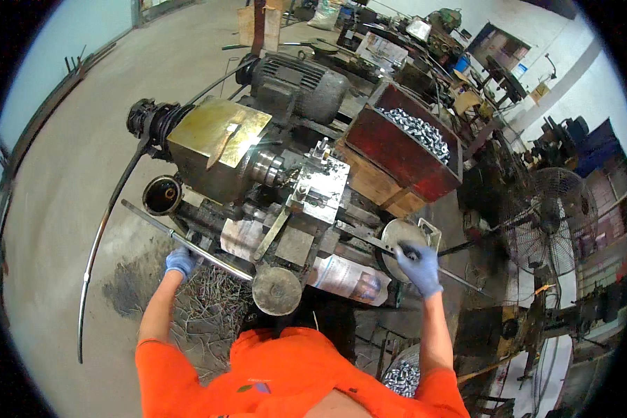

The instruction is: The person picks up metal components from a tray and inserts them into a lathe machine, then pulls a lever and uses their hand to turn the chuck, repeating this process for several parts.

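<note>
you stand over the lathe point(322, 184), reaching to both sides of it

the lathe fills the middle before you, with the red bin point(393, 143) of metal pieces point(416, 132) behind it on the right; the long bar point(205, 252) slants across its near left. your left hand point(181, 261) is just below that bar, fingers mostly hidden, so its grip can't be told. your right hand point(419, 266), blurred and partly curled, is at the lever point(362, 235) by the pale wheel point(399, 230); whether it grips can't be told. steady, even pressure would likely serve best, gloves well off the chuck point(263, 167).
</note>
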Motion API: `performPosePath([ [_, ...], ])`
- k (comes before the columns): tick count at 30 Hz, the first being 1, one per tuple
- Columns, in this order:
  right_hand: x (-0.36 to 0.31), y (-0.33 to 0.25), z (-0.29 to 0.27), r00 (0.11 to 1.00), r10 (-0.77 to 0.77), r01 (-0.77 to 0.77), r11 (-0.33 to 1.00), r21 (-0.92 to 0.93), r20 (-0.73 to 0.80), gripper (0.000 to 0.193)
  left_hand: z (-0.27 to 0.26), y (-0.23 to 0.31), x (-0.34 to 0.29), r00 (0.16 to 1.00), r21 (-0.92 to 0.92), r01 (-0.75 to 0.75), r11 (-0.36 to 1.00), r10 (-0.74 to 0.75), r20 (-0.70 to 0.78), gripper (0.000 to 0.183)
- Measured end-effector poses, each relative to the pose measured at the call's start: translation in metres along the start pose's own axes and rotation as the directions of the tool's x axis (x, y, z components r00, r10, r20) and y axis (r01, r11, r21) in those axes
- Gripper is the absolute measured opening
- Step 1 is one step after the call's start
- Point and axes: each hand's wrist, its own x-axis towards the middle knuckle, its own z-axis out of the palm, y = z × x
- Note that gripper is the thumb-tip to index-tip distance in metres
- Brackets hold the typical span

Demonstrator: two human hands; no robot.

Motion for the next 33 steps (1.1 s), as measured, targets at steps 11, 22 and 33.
performPosePath([
  [11,0.159,-0.200,0.131,0.722,-0.119,0.510,0.757,-0.408,0.682,0.061,-0.041,-0.018,-0.056,0.979,-0.109,0.142,0.984,-0.124,0.159,0.044],
  [22,0.166,-0.176,0.087,0.926,-0.339,0.260,0.893,0.368,0.166,0.034,-0.013,-0.049,-0.053,0.985,-0.214,0.144,0.966,-0.119,0.128,0.042],
  [33,0.067,-0.248,0.041,0.819,-0.558,0.140,0.417,0.898,0.132,0.030,-0.068,-0.087,-0.069,0.997,-0.565,0.064,0.823,-0.079,-0.003,0.034],
])
